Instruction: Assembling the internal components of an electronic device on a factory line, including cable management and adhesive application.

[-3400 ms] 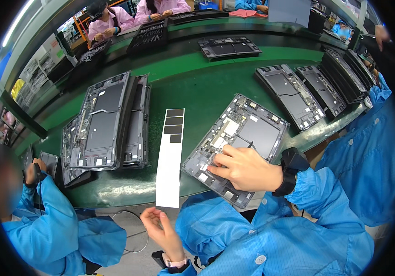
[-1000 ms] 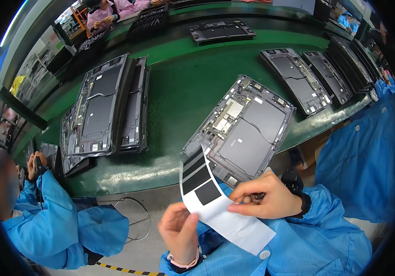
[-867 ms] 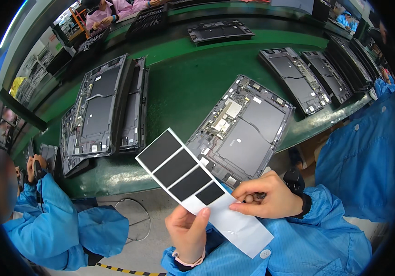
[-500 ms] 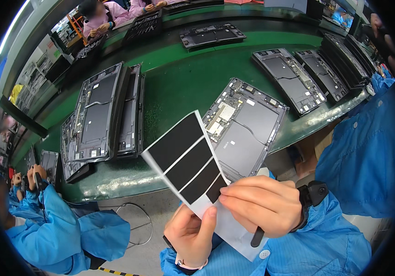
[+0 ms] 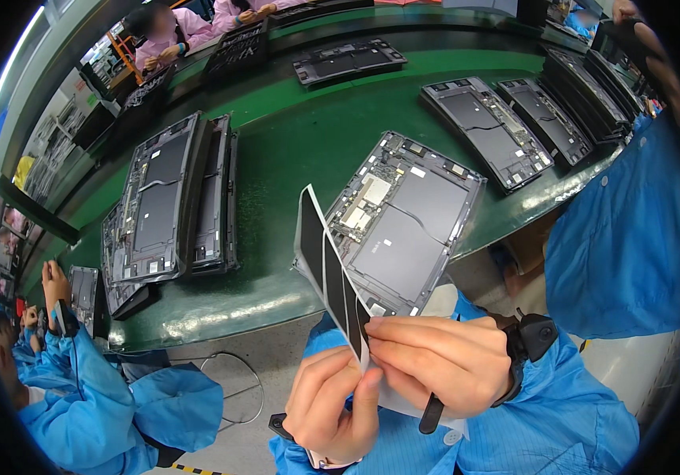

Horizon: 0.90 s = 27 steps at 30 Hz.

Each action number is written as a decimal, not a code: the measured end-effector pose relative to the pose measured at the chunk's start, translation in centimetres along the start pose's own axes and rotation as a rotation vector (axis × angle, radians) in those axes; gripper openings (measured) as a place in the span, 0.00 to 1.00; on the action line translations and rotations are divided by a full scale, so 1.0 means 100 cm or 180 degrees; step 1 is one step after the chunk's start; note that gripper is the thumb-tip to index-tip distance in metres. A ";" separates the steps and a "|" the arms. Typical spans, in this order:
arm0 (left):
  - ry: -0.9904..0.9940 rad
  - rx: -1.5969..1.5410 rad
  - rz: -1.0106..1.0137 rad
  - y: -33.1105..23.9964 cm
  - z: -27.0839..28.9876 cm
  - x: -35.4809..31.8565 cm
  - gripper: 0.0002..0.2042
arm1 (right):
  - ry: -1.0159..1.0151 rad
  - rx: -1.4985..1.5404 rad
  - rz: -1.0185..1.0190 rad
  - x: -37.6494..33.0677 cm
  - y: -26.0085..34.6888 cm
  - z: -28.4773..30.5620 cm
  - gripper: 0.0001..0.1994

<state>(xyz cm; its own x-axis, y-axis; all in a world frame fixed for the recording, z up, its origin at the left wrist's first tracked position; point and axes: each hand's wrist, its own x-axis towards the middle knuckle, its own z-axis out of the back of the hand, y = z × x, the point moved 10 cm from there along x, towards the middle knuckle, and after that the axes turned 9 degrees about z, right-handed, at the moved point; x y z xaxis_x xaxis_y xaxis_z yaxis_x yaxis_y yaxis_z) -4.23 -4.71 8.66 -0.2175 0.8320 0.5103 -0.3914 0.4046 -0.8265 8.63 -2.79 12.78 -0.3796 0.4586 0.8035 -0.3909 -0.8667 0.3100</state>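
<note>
Both hands meet at one sheet, held up at the near side of the table: the left hand (image 5: 328,408) pinches the sheet (image 5: 332,279) between thumb and curled fingers, and the right hand (image 5: 447,360) has its fingertips drawn together on its right edge. Whether they grip a black patch (image 5: 312,237) or the backing alone cannot be told. Under the right palm a black rod (image 5: 432,413) sticks out toward seven o'clock.

From the hands the sheet rises toward eleven o'clock, its long axis running eleven to five. It is turned nearly edge-on, patches facing nine. Its lower end passes behind the hands.

Beyond, at one o'clock from the hands, an uncovered device (image 5: 427,218) lies on the table (image 5: 268,214), long axis seven to one; the right hand is nearer to it. The sheet hides its near left corner.

Farther out, a stack (image 5: 161,210) of similar devices stands at ten o'clock, more lie at one, and a co-worker's blue sleeve (image 5: 90,380) shows at nine.
</note>
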 end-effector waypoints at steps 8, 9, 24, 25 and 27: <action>0.0220 0.0221 -0.0186 -0.012 -0.009 0.005 0.09 | -0.0177 -0.0086 0.0110 -0.004 -0.001 0.002 0.09; 0.0213 0.0279 -0.0048 -0.012 -0.009 0.008 0.11 | -0.0145 0.0021 0.0056 -0.003 -0.004 0.002 0.09; -0.0078 0.0643 -0.0033 -0.008 -0.011 0.010 0.23 | 0.0237 0.0329 -0.0373 0.000 -0.019 -0.011 0.08; -0.0082 0.0646 -0.0027 -0.007 -0.011 0.009 0.23 | 0.0218 0.0358 -0.0395 0.000 -0.020 -0.011 0.08; -0.0007 0.0625 0.0089 -0.002 -0.011 0.009 0.25 | 0.0226 0.0405 -0.0425 -0.001 -0.023 -0.013 0.08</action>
<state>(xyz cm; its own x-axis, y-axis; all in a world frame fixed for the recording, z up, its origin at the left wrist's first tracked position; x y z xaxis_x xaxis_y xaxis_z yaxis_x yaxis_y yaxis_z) -3.40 -3.62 8.99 -0.2326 0.8410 0.4885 -0.5521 0.2994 -0.7782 8.49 -0.63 11.37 -0.3913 0.5801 0.7144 -0.3344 -0.8129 0.4769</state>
